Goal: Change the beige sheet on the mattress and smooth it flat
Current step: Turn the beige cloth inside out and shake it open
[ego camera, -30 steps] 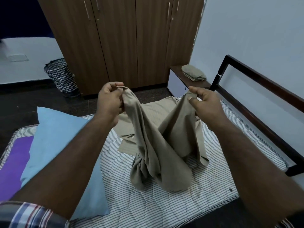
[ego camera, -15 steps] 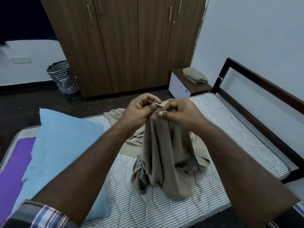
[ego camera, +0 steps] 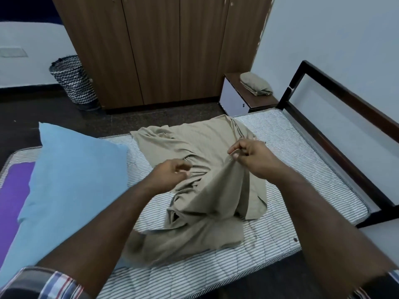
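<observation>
The beige sheet [ego camera: 200,201] lies bunched in a loose heap on the middle of the striped mattress [ego camera: 302,175]. My right hand [ego camera: 252,158] pinches a raised fold of it between thumb and fingers, lifting a tent of cloth. My left hand [ego camera: 170,174] hovers lower and to the left, its fingers curled at a creased part of the sheet. Whether it grips any cloth is unclear. A second folded beige cloth [ego camera: 255,84] rests on the bedside cabinet [ego camera: 237,98].
A light blue pillow [ego camera: 64,180] leans on the mattress's left part over a purple cover [ego camera: 13,195]. The dark bed frame rail [ego camera: 349,134] runs along the right by the wall. Wooden wardrobe [ego camera: 155,50] and a zigzag basket [ego camera: 73,82] stand beyond the bed.
My hands, held together at the sheet's top half a second ago, have parted and dropped. The sheet has sunk and spread onto the mattress. My view has tilted downward.
</observation>
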A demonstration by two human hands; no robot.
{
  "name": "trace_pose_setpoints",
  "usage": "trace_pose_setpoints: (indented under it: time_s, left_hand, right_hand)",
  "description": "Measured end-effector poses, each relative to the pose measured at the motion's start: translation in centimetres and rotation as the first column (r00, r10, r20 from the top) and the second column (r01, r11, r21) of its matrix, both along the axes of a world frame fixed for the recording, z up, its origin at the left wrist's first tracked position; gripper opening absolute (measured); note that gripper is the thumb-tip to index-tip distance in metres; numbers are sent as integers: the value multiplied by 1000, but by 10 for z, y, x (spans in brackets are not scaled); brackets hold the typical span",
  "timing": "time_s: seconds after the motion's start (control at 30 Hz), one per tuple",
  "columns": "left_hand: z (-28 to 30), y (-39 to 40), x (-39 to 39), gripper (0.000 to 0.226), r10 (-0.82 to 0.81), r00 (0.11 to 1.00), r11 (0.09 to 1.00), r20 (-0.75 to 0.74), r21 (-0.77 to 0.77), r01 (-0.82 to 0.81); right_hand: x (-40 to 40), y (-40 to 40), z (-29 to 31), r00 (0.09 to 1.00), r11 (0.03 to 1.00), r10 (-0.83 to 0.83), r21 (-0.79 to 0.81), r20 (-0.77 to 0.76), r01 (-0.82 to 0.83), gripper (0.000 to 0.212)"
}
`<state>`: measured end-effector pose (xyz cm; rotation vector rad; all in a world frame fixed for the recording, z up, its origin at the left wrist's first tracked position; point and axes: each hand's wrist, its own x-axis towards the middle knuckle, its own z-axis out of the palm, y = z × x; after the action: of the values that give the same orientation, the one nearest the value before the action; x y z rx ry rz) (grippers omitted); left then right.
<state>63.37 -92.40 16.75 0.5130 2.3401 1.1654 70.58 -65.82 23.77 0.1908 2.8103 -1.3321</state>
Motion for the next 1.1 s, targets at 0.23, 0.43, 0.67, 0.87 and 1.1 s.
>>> trace_pose_setpoints:
  time_s: [0.23, 0.43, 0.67, 0.87, 1.1]
  left_hand:
    - [17, 74, 29, 31, -260, 938, 849, 231, 518, 108]
    - [29, 128, 31, 12, -305, 941, 867, 148, 451, 210]
    - [-8, 173, 38, 37, -231, 973, 972, 20, -28, 231]
    - [-18, 195, 47, 7, 42, 980, 994, -196, -92, -61]
    - [-8, 212, 54, 25, 232, 673, 946, -702, 1, -325]
  right_hand:
    - [27, 21, 18, 986, 954, 165, -253, -8, -162, 21]
    - [28, 96, 22, 979, 890, 198, -409, -53, -202, 29]
    - [29, 225, 33, 979, 935, 193, -290, -61, -203, 24]
    - [23, 279, -3, 998, 956, 63, -289, 17, -55, 25]
    - [34, 273, -31, 972, 974, 220, -41, -84, -224, 29]
